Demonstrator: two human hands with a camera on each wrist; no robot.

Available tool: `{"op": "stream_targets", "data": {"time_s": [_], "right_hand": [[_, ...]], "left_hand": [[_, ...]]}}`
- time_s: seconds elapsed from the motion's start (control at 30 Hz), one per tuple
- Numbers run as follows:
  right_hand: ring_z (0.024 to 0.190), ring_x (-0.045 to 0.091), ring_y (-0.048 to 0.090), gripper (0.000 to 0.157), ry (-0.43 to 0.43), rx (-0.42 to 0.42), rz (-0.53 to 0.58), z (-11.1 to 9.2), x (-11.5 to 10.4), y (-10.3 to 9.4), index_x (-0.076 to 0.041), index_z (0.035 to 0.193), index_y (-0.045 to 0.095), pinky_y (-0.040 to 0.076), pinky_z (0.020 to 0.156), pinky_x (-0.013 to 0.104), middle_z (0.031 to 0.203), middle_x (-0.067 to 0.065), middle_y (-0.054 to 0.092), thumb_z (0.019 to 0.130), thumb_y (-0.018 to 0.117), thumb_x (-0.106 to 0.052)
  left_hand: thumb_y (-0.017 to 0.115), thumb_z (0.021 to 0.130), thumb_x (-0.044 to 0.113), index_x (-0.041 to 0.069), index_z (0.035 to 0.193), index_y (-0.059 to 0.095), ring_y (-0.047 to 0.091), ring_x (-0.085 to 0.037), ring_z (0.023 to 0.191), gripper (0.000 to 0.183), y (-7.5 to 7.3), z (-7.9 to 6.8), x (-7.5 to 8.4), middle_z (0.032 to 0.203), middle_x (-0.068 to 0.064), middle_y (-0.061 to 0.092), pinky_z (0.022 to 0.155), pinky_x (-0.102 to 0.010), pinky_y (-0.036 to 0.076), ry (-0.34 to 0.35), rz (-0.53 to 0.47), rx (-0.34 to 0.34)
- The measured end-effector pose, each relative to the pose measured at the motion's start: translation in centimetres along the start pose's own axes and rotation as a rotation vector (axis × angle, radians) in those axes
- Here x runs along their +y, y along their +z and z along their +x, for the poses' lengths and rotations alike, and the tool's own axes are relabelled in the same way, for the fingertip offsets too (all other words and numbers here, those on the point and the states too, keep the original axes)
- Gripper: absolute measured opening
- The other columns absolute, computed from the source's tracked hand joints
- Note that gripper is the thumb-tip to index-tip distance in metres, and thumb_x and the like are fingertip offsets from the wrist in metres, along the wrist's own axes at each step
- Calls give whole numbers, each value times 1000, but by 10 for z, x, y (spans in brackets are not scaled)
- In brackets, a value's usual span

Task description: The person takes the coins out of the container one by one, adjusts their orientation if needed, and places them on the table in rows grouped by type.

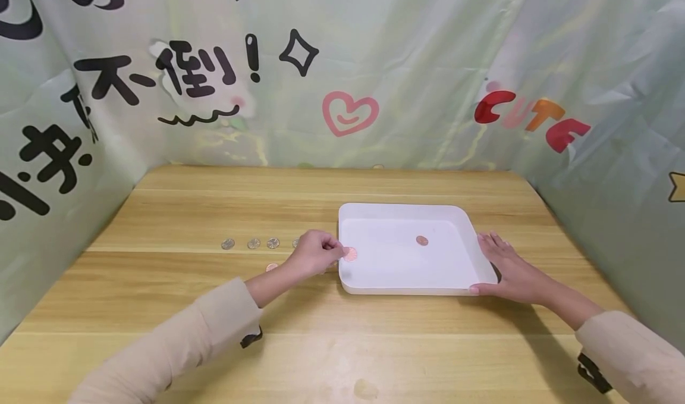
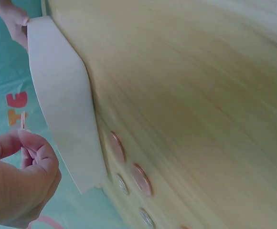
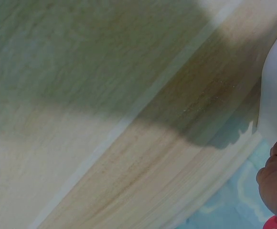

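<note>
In the head view my left hand pinches a copper coin between thumb and fingertips, over the left rim of a white tray. The left wrist view shows that held coin nearly edge-on, above the level of the rim. A second copper coin lies flat inside the tray, right of its middle. My right hand rests against the tray's right side with fingers extended along it, its thumb at the front right corner. Only part of this hand enters the right wrist view, beside the tray wall.
Left of the tray, several silver coins form a row on the wooden table. A copper coin lies in front of them, partly behind my left wrist. More copper coins lie close to the tray wall. Printed fabric encloses the table's back and sides.
</note>
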State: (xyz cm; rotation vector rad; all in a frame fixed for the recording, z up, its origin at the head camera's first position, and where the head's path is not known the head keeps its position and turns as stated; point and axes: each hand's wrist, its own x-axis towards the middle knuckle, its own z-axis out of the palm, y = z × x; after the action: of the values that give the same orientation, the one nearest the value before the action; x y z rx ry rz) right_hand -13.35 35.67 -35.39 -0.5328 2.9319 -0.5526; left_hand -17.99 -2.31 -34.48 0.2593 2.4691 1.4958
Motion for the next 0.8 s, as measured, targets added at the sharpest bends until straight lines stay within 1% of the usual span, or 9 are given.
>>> {"op": "stream_targets", "data": {"time_s": [0.1,0.17,0.27,0.37,0.43,0.53,0.67,0.77,0.8], "right_hand": [[138,48,2,108,-3,3,-5,0,0,0,14,142,12,-7,116,46,145,39,15,74,72,-44],[139,48,2,108,-3,3,-9,0,0,0,14,142,12,-8,116,44,145,39,15,74,72,-44],[139,47,1,108,-1,1,-8,0,0,0,14,142,11,-9,116,42,145,38,15,74,72,-45],[139,47,1,108,0,-2,-11,0,1,0,14,142,11,-10,116,41,145,38,14,74,72,-45],[139,47,1,108,0,-3,-9,0,1,0,14,142,11,-10,116,41,145,38,14,74,72,-45],[139,47,1,108,-1,-1,-5,0,1,1,14,142,11,-10,116,41,145,38,14,74,72,-45],[139,47,1,108,-1,2,-6,0,1,1,14,142,12,-11,116,39,145,39,15,74,72,-44],[139,47,1,108,5,-3,-7,1,1,0,13,142,11,-10,116,40,145,38,14,74,72,-45],[139,47,1,108,9,-6,-5,1,0,0,13,142,11,-10,116,41,146,38,14,74,72,-45]], "left_hand": [[67,83,14,0,77,66,49,-11,50,15,-7,-3,-5,61,-7,58,47,-19,35,-25,-14,4],[67,84,14,-1,79,66,57,-14,52,15,-11,-5,-8,64,-9,60,48,-19,36,-41,-24,1],[66,84,12,-2,79,65,64,-17,58,15,-16,-6,-15,67,-11,63,50,-18,39,-34,-16,7],[66,83,11,-1,77,65,62,-13,57,14,-20,-7,-20,66,-7,61,53,-18,42,-25,9,20],[66,83,9,-1,75,66,55,-9,55,13,-23,-8,-23,63,-4,58,52,-18,41,-20,29,34],[65,83,8,-1,76,66,47,-8,54,11,-30,-11,-27,62,-4,58,52,-19,39,-16,45,45],[64,84,6,-3,79,66,55,-10,57,10,-39,-14,-34,66,-7,60,53,-20,44,-38,24,53],[63,84,7,-3,81,66,55,-10,59,11,-47,-17,-40,66,-5,59,53,-19,43,-44,32,65],[64,84,8,-3,81,66,53,-10,59,11,-49,-18,-42,65,-4,58,52,-18,41,-47,36,71]]}}
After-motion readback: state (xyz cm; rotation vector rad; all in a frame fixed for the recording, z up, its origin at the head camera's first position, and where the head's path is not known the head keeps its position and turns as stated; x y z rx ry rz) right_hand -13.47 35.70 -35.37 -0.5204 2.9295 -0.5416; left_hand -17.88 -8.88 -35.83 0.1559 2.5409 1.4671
